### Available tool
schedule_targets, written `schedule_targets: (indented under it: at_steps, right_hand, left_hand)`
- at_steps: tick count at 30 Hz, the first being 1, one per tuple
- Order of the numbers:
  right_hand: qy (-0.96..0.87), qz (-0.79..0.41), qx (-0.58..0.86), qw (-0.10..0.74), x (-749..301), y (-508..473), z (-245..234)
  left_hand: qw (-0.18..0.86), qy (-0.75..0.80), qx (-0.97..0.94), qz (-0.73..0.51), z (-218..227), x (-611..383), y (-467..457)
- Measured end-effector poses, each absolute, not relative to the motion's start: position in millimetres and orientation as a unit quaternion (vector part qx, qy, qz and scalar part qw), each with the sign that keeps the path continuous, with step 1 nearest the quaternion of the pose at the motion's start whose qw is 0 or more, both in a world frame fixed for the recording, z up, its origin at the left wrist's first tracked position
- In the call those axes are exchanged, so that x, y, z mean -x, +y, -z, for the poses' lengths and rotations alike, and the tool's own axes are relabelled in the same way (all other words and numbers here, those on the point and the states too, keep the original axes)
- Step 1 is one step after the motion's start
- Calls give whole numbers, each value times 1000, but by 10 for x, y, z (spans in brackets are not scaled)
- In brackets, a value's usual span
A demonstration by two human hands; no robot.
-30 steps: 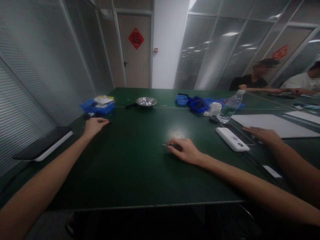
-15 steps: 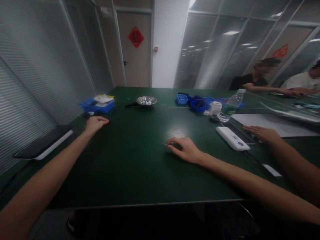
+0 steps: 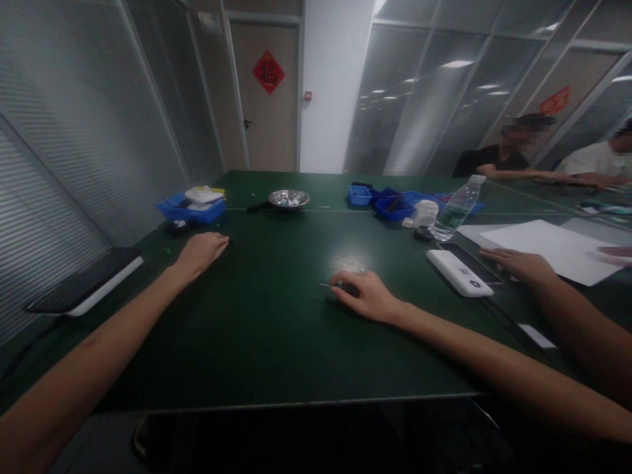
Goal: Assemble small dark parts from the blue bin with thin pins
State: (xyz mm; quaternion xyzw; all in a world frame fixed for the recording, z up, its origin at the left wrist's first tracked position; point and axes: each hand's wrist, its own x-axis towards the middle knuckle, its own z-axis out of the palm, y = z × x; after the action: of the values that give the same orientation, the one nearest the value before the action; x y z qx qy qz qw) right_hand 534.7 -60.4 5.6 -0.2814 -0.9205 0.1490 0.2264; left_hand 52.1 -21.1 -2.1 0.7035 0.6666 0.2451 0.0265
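My left hand (image 3: 200, 251) is closed in a pinch above the left part of the green table (image 3: 266, 329). A tiny dark thing shows at its fingertips, too small to name. Near the middle of the table rests my right hand (image 3: 368, 295), thumb and fingers closed on a thin metal pin-like piece (image 3: 324, 285). The tip of that piece points left; its other end is hidden by the fingers. Beyond the hands stands a shallow metal bowl (image 3: 289, 199) with small pale bits in it, beside a dark handle-like piece (image 3: 259, 207).
At the left are a blue tray (image 3: 190, 210) and a black-and-white device (image 3: 86, 280). Blue bins (image 3: 392, 209), a water bottle (image 3: 459, 209), a white power bank (image 3: 459, 273) and a phone (image 3: 469, 262) lie right. Another person's hand (image 3: 523, 263) rests beside white paper (image 3: 548, 247).
My left hand has moved to the right, away from the blue tray, still pinched. My right hand has stayed in place. At the right, white sheets of paper have shifted and settled on the table.
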Motion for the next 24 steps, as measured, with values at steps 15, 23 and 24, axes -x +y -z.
schedule_targets:
  at_steps: [15,23,24]
  right_hand:
    - [-943,-131,235,198,-5309,-602,-65]
    - [-947,-132,231,179,-5269,-601,-56]
    - [-947,-131,231,180,-5271,-598,-48]
  left_hand:
    - [262,362,-851,-277,3,-2279,-762]
    - [282,351,-854,-259,-19,-2345,-768]
    - [285,353,-853,-259,-17,-2357,-769]
